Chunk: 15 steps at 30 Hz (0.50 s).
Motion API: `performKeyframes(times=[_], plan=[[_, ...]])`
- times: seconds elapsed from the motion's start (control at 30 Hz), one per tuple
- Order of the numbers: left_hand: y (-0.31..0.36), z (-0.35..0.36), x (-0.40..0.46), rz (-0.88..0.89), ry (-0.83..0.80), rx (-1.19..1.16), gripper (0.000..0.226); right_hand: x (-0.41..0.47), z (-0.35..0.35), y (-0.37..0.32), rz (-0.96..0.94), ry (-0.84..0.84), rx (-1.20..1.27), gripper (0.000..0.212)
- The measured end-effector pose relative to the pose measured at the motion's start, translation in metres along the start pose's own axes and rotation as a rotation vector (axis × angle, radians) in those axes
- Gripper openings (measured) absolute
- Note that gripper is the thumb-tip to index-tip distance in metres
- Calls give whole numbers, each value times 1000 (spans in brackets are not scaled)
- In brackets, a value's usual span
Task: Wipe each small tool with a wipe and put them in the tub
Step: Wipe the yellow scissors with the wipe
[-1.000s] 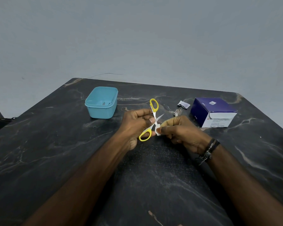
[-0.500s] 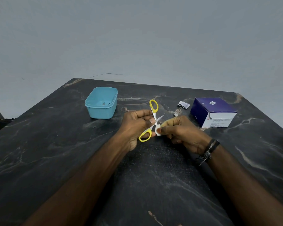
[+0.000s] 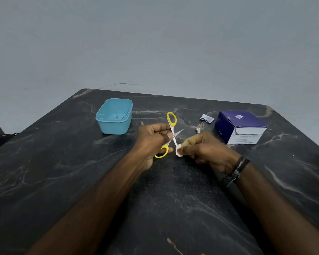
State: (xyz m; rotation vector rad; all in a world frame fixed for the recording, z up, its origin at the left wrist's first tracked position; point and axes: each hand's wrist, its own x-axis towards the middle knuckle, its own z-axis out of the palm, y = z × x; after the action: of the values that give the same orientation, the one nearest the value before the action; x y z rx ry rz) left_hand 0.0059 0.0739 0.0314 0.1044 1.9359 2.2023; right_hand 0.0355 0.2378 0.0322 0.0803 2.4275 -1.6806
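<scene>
The scissors (image 3: 170, 134), yellow-handled and spread open in a cross, are held above the middle of the dark marbled surface (image 3: 63, 172). The left hand (image 3: 151, 142) grips them near the pivot, its fingers curled round the lower handle. The right hand (image 3: 206, 150) pinches a small white wipe (image 3: 179, 151) around the tip of one blade. The light blue tub (image 3: 114, 116) stands toward the far left corner, with something small inside that is too unclear to name. A purple and white box (image 3: 240, 127) sits near the far right corner, a small torn packet (image 3: 206, 118) just left of it, and a small metal tool (image 3: 197, 130) lies between packet and right hand.
</scene>
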Motion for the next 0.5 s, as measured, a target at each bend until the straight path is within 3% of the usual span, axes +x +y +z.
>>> performKeyframes(times=[0.13,0.27,0.5], plan=[[2,-4,2,37,2,52,31,-1,-16,-2,-75,154,99,10],[2,-3,-1,79,-53,104,44,1,-25,-1,-171,344,222,20],[0,-1,-4,109,-111,128,51,-2,-12,-1,-172,197,126,11]])
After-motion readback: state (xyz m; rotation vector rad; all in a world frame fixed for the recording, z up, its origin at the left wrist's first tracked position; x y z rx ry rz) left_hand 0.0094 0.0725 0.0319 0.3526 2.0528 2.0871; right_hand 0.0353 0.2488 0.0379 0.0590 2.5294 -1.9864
